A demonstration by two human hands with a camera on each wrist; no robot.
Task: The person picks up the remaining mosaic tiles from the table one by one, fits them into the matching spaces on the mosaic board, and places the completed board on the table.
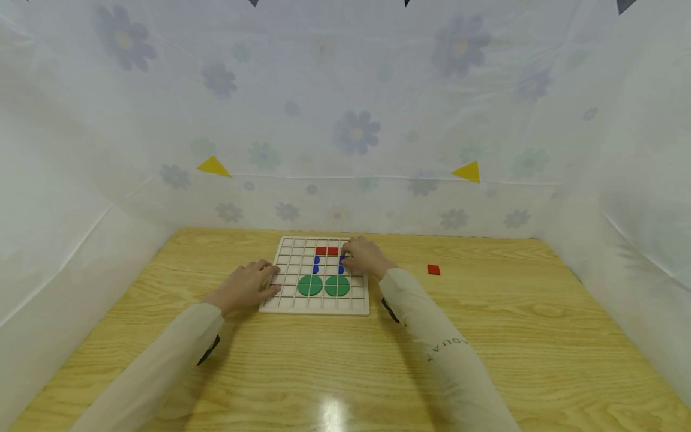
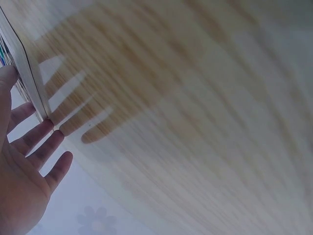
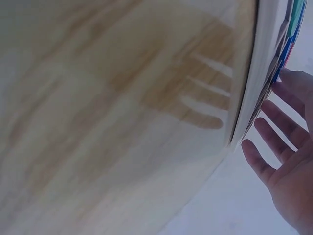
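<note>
In the head view, a white grid board (image 1: 286, 300) lies on the wooden table, tilted slightly. My left hand (image 1: 244, 285) rests at its left edge, fingertips on the rim and fingers spread. Over the board's upper right, my right hand (image 1: 365, 255) pinches a small blue piece (image 1: 342, 259) between thumb and forefinger, partly hidden by the fingers. Just below it sits a blue half-round piece (image 1: 341, 270). Two more blue half-rounds (image 1: 316, 260) form a column to the left. Red squares (image 1: 321, 251) lie side by side above, and two green discs (image 1: 310, 285) below.
A loose red square (image 1: 434, 270) lies on the wooden table (image 1: 302, 366), right of the board. White flowered sheeting (image 1: 356, 72) stands behind and at both sides. Two yellow triangles (image 1: 214, 166) are on the back sheet.
</note>
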